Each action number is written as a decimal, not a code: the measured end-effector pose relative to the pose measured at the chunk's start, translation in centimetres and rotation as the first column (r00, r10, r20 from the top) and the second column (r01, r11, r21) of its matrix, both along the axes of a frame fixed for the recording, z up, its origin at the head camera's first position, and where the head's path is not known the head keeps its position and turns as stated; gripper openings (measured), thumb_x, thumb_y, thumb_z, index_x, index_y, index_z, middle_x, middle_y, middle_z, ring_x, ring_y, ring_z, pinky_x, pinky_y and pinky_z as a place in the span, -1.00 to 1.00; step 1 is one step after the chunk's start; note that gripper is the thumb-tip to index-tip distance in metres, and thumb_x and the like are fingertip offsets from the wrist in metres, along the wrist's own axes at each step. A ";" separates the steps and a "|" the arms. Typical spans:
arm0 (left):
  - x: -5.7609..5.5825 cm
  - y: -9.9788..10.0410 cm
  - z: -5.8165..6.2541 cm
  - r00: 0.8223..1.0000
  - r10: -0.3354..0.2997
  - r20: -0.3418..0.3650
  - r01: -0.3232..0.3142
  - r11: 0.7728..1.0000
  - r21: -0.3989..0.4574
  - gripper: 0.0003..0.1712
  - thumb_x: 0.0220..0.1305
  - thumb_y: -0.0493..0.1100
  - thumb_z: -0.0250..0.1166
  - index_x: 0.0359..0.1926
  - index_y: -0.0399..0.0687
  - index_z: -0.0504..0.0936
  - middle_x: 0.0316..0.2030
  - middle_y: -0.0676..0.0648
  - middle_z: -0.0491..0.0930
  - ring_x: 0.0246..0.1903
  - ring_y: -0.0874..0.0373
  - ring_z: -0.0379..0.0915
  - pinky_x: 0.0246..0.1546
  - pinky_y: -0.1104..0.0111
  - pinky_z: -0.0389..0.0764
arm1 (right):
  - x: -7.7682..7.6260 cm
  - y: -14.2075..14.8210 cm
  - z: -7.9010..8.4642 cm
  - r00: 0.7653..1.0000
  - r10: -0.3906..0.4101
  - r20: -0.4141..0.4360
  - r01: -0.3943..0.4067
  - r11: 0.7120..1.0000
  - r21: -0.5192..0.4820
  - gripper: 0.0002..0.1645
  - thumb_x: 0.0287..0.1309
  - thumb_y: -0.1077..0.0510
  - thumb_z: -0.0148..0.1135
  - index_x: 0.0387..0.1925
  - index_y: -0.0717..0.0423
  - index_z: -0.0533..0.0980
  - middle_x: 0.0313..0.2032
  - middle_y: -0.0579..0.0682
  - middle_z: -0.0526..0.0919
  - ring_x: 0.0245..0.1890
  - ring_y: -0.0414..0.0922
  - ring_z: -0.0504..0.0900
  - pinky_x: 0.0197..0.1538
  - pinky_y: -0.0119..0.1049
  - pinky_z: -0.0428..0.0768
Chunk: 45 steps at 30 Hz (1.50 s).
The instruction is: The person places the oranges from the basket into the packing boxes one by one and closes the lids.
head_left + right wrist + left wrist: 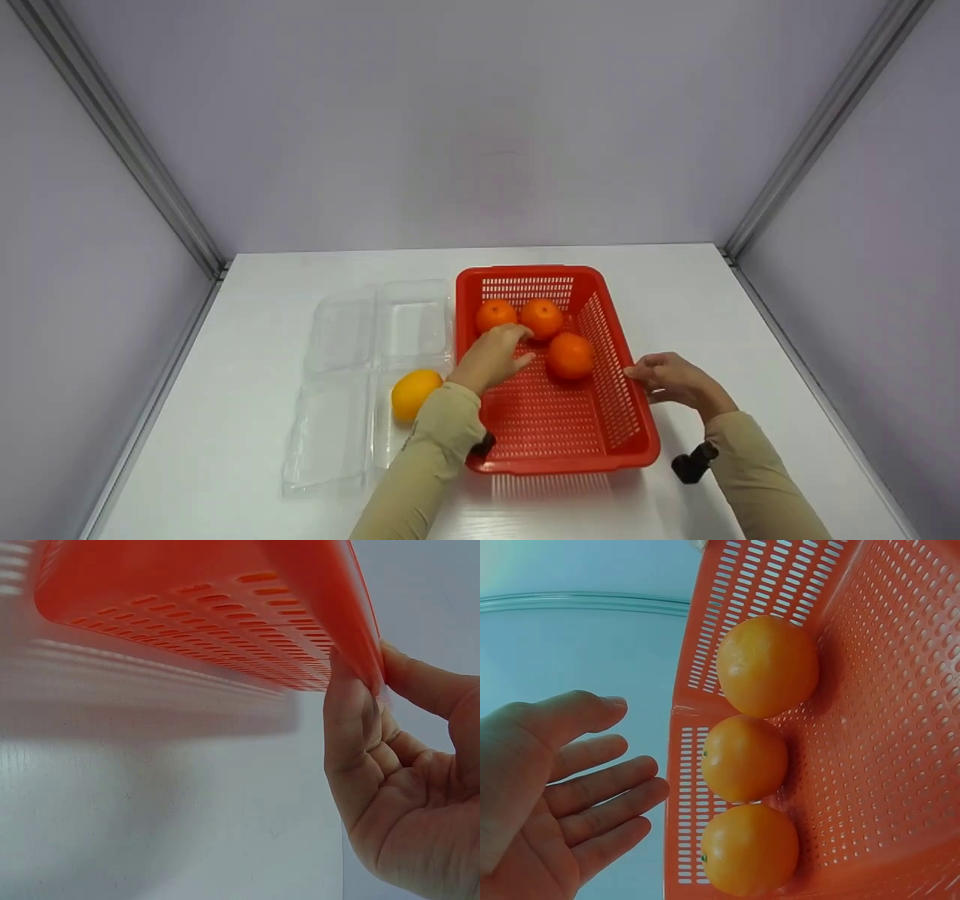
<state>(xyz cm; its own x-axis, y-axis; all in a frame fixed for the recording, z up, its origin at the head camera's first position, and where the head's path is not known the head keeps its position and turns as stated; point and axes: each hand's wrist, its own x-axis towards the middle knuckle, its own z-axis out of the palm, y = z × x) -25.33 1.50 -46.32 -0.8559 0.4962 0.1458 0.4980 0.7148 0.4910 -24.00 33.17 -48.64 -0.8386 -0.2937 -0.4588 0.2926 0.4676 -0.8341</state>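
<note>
A red perforated plastic basket (pixel 540 431) stands at the middle of the table with three oranges inside: one at the back left (pixel 496 313), one beside it (pixel 543 318), and one nearer the right wall (pixel 570 356). My left hand (pixel 495 356) is over the basket's left part, fingers spread and empty, close to the oranges. In the left wrist view its thumb and fingers stretch towards the basket wall. My right hand (pixel 405 787) pinches the right rim between thumb and fingers. The right wrist view shows the basket's side from below, above its shadow.
Left of the basket lies a clear plastic tray (pixel 330 439) with several compartments. A yellower orange (pixel 415 395) sits in its front right compartment, partly behind my left sleeve (pixel 442 427). Pale walls (pixel 480 135) enclose the white table (pixel 225 420) at the back and sides.
</note>
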 end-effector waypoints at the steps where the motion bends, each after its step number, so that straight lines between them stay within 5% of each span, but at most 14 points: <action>1: -0.1 0.1 0.0 1.000 -0.002 -0.001 0.002 1.000 -0.003 -0.60 0.29 -0.13 0.26 0.08 -0.23 0.58 0.06 -0.17 0.64 0.06 0.04 0.59 0.13 0.27 0.60 | 0.0 0.0 0.0 1.000 0.001 -0.001 -0.001 1.000 -0.001 -0.75 0.28 -0.01 0.15 -0.31 0.11 0.50 -0.41 -0.17 0.65 -0.39 -0.28 0.63 -0.21 -0.36 0.69; 11: -1.0 1.5 0.0 0.999 -0.026 -0.018 0.025 0.999 -0.040 -0.62 0.29 -0.13 0.26 0.06 -0.23 0.59 0.02 -0.16 0.65 0.04 0.04 0.59 0.12 0.29 0.60 | -0.2 0.3 0.1 1.000 -0.007 -0.004 0.007 1.000 0.001 -0.78 0.28 0.01 0.14 -0.33 0.08 0.50 -0.43 -0.19 0.65 -0.40 -0.30 0.62 -0.23 -0.37 0.67; 24: -1.6 3.1 -0.6 0.997 -0.073 -0.040 0.064 0.978 -0.201 -0.63 0.29 -0.12 0.24 0.07 -0.17 0.59 0.01 -0.11 0.64 0.01 0.04 0.58 0.12 0.30 0.60 | -0.2 0.3 0.1 1.000 -0.004 0.008 0.005 1.000 -0.011 -0.79 0.30 0.03 0.13 -0.35 0.07 0.51 -0.45 -0.19 0.61 -0.42 -0.30 0.58 -0.24 -0.37 0.66; 38: -1.3 5.1 -1.9 0.969 -0.178 -0.171 0.096 0.910 -0.404 -0.57 0.28 -0.06 0.25 0.12 -0.12 0.52 0.01 -0.06 0.60 -0.01 0.10 0.58 0.04 0.36 0.64 | 0.3 0.5 0.1 1.000 -0.023 0.013 0.023 1.000 -0.009 -0.76 0.29 0.01 0.15 -0.29 0.11 0.53 -0.39 -0.15 0.65 -0.37 -0.27 0.63 -0.22 -0.35 0.68; 45: -1.4 5.6 -2.6 0.962 -0.193 -0.192 0.095 0.900 -0.425 -0.53 0.27 -0.06 0.27 0.16 -0.11 0.47 0.02 -0.07 0.58 -0.01 0.09 0.56 0.04 0.33 0.64 | 0.4 0.6 0.1 1.000 -0.013 -0.001 0.013 1.000 -0.017 -0.78 0.29 0.03 0.13 -0.31 0.11 0.51 -0.41 -0.17 0.63 -0.37 -0.27 0.62 -0.22 -0.35 0.68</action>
<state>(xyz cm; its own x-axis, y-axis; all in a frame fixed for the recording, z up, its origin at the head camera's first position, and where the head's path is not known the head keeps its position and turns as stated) -26.71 7.13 -48.92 -0.7392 0.6685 0.0820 0.6724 0.7393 0.0347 -23.61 33.76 -48.54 -0.8428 -0.2904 -0.4531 0.2978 0.4495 -0.8422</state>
